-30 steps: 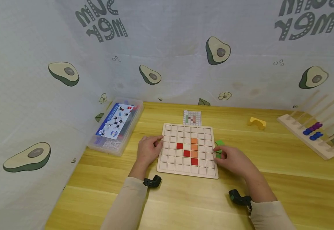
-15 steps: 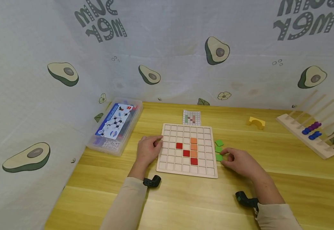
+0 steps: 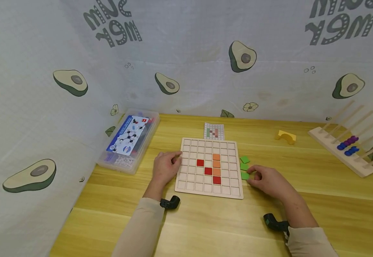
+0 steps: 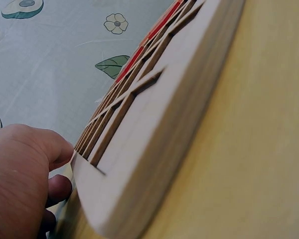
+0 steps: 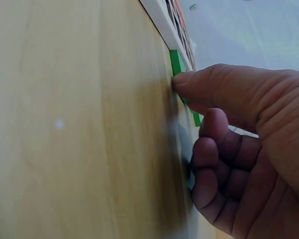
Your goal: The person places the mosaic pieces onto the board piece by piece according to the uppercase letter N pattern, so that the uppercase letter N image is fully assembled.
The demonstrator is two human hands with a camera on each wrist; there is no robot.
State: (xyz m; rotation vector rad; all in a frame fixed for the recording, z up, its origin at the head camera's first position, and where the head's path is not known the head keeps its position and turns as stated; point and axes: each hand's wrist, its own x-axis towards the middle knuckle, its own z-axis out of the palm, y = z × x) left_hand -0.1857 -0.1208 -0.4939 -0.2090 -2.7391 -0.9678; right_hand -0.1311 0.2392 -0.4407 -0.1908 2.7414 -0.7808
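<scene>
Filling the pale wooden gridded board [image 3: 191, 177] at the frame's centre seems the step in hand: red square tiles [image 3: 208, 171] and orange square tiles [image 3: 216, 164] sit in its cells. Right of it, the right hand [image 3: 268, 180] appears to pinch the lowest green square tile [image 3: 244, 176] between thumb and forefinger; the left hand's [image 3: 166, 167] forefinger, loosely extended, touches the board's left edge. Judging by the printed paper card [image 3: 214, 131] above, the next move calls for a lift leftward across the grid.
</scene>
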